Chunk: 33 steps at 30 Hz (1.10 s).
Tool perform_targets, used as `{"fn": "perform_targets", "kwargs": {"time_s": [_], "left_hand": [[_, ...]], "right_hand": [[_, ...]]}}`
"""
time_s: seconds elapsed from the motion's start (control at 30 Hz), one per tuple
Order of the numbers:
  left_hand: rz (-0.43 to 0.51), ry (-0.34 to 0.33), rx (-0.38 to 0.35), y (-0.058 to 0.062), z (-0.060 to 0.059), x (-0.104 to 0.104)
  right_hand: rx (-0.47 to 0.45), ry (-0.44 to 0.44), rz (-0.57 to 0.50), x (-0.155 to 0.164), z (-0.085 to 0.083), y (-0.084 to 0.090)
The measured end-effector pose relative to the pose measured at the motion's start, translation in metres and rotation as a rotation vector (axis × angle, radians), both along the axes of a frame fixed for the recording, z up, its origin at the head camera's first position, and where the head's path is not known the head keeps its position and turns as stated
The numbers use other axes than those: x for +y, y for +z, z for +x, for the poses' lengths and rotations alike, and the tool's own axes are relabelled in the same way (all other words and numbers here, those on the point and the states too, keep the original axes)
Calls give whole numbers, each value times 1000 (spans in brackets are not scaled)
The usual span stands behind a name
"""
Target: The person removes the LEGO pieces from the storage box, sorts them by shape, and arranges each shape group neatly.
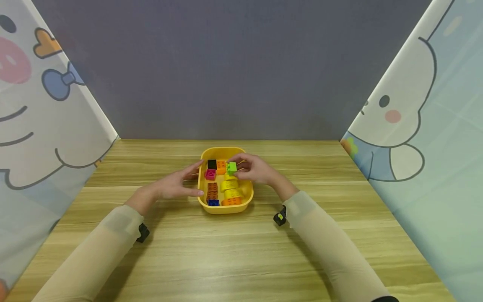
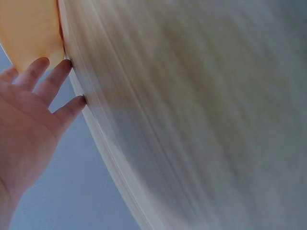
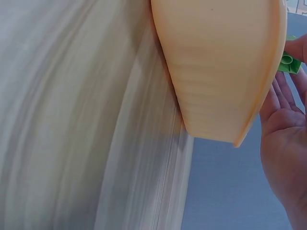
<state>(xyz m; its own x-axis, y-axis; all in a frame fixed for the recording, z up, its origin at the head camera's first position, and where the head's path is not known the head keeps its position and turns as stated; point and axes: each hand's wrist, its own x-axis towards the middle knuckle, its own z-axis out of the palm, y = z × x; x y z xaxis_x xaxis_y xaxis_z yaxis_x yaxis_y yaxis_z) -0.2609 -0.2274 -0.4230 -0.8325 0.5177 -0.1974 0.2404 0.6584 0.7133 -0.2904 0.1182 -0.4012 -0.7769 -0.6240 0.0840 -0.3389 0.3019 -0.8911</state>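
Tray (image 3: 216,72) underside by wrist; bricks (image 1: 222,184) overhead only

Even, soft light from above; faint shadows lie under the arms on the table (image 1: 241,251). Both wrist views are smeared (heavy streaking blur), edges bent wide.

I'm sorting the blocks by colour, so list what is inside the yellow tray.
The yellow tray holds black, pink, orange, brown, blue and yellow blocks. The right hand pinches a green block above them. Anything under these is covered.
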Motion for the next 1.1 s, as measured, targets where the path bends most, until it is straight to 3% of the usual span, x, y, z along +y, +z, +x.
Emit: {"fn": "perform_targets", "kwargs": {"time_s": [0.27,0.67,1.1], "left_hand": [[-13,-4,13,-2,-1,0],[21,-16,11,-3,-4,0],[10,-19,20,0,-1,1]], "right_hand": [[10,-37,-17,14,4,1],[141,-96,-30,47,8,3],[8,-163,-55,76,7,-4]]}}
